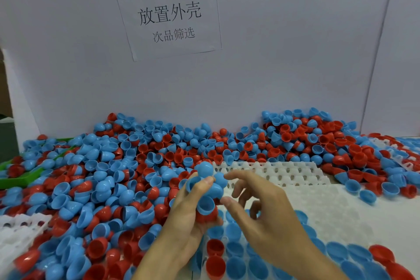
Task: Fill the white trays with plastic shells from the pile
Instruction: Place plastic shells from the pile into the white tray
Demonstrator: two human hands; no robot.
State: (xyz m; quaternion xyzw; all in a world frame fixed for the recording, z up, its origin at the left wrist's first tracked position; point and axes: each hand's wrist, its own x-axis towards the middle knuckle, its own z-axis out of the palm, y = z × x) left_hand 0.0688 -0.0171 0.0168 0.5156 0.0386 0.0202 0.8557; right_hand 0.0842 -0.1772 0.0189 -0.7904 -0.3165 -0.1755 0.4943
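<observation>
Several blue shells (205, 188) are clutched in the left hand (184, 218), to be picked singly by the loosely spread, empty right hand (266, 216) and seated rim-up in vacant white tray (329, 207) pockets.

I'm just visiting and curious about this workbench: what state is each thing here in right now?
Left hand: grips a bunch of shells.
Bunch of shells: mostly blue, held above the tray.
Right hand: open, fingers spread, holds nothing.
Near tray: partly filled, far pockets bare.
Far tray: pockets bare where visible.
Pile: loose red and blue shells, heaped.
Paper sign: stuck on the wall.
</observation>
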